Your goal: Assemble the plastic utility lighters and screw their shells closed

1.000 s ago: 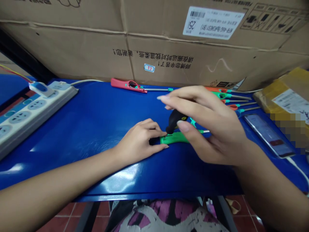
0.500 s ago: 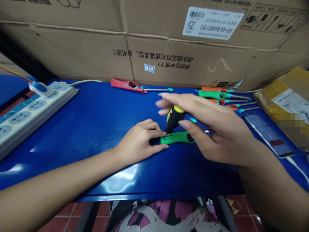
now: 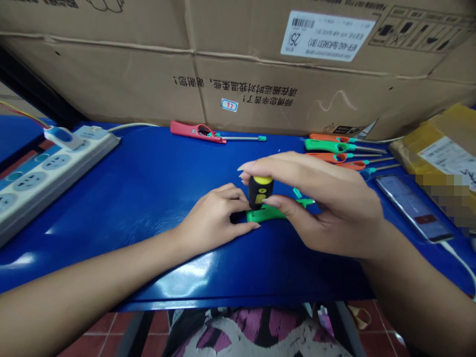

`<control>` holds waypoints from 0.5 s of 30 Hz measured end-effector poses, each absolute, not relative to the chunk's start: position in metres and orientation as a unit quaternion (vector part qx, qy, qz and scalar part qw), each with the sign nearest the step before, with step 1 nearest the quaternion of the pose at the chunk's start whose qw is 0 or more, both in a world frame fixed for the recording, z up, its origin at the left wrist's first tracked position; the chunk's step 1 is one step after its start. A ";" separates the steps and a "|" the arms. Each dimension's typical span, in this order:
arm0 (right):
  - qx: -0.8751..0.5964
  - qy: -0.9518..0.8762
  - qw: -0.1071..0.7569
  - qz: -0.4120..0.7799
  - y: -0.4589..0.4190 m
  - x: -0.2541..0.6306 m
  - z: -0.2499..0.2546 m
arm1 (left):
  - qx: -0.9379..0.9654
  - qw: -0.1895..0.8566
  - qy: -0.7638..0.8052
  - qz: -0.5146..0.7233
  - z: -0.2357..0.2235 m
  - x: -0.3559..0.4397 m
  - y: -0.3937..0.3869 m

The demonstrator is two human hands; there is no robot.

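Observation:
A green lighter (image 3: 268, 213) with a long nozzle lies flat on the blue table, its handle end toward the left. My left hand (image 3: 219, 213) rests on the table and grips that handle end between thumb and fingers. In my right hand (image 3: 316, 198) is a short screwdriver (image 3: 260, 192) with a black and yellow handle. The screwdriver stands nearly upright over the lighter's handle end, and its tip is hidden behind its grip. A small turquoise piece (image 3: 296, 192) lies just behind the lighter, partly covered by my right hand.
A red lighter (image 3: 189, 131) lies at the back by the large cardboard box (image 3: 148, 84). Several lighters, among them a green one (image 3: 323, 145), lie at the back right, near a phone (image 3: 414, 208) on a cable. A power strip (image 3: 55, 161) runs along the left.
My right hand has shifted slightly left and down, and the screwdriver has gone from leaning right to nearly upright. My left hand and the lighter's handle end have stayed in place.

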State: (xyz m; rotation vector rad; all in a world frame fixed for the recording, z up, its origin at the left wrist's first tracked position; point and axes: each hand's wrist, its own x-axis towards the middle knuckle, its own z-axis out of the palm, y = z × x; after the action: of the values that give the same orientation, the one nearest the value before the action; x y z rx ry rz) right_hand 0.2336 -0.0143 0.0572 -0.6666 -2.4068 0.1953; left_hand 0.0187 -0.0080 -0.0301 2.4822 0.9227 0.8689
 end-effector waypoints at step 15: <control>-0.299 -0.813 0.455 0.204 -0.028 0.227 0.064 | 0.885 0.194 0.344 0.248 -0.021 0.015 -0.006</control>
State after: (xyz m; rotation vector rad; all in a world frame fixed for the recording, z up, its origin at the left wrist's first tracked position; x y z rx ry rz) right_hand 0.2274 -0.0276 0.0642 -0.7384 -2.0063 0.5035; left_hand 0.0152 -0.0064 -0.0212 2.4812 0.9636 0.6945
